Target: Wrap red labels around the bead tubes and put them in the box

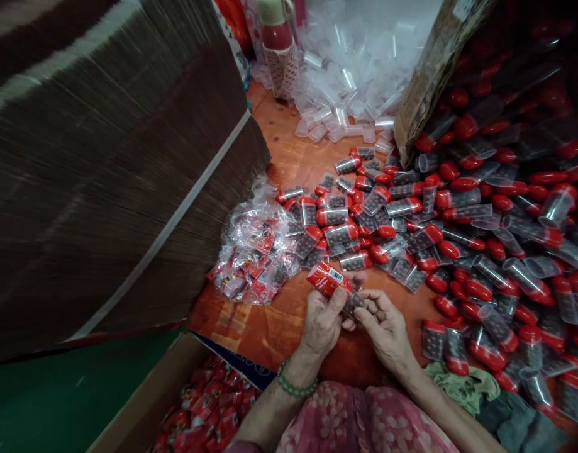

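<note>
Thumb against fingers, my left hand (322, 319) pinches the red-printed tube (333, 281), my right hand (385, 324) its near end, over the orange tabletop (282, 333). I'm seemingly mid-adjustment; the next move likely calls for light, steady pressure.

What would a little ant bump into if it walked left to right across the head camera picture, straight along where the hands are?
The strapped brown stack, the clear plastic bag, the left hand, the right hand, the red-ended tubes.
</note>
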